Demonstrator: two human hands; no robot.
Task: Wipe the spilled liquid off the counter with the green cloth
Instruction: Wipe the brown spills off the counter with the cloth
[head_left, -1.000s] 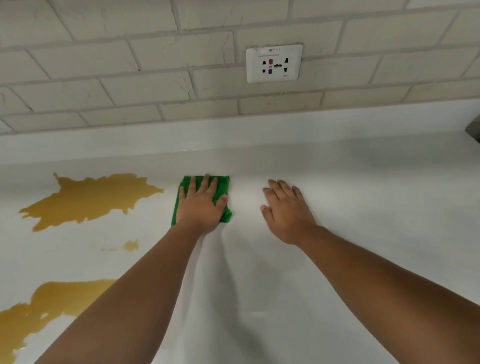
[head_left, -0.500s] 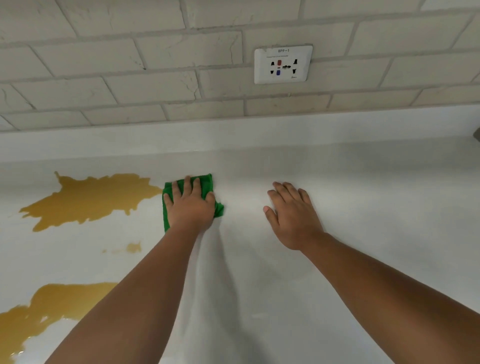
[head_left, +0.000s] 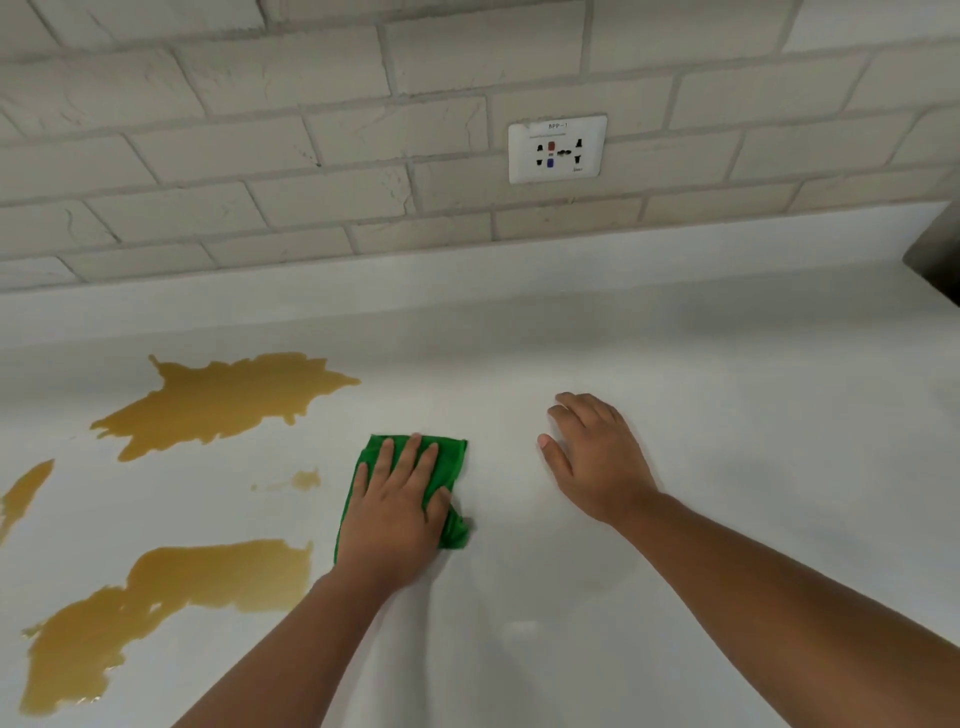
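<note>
The green cloth (head_left: 447, 460) lies folded on the white counter (head_left: 727, 415). My left hand (head_left: 397, 512) presses flat on it with straight fingers. Brown spilled liquid sits in patches to the left: a large puddle (head_left: 218, 402) toward the back, another puddle (head_left: 156, 597) nearer the front edge, a small spot (head_left: 304, 479) just left of the cloth, and a streak (head_left: 23, 491) at the far left. My right hand (head_left: 592, 460) rests flat on the bare counter to the right of the cloth, holding nothing.
A brick-tiled wall (head_left: 311, 130) rises behind the counter and carries a white power socket (head_left: 557, 149). A dark object (head_left: 940, 254) juts in at the right edge of the view.
My left hand has slid the cloth toward me, away from the back wall, after a short shift to the left. The right hand stays in place on the counter.
</note>
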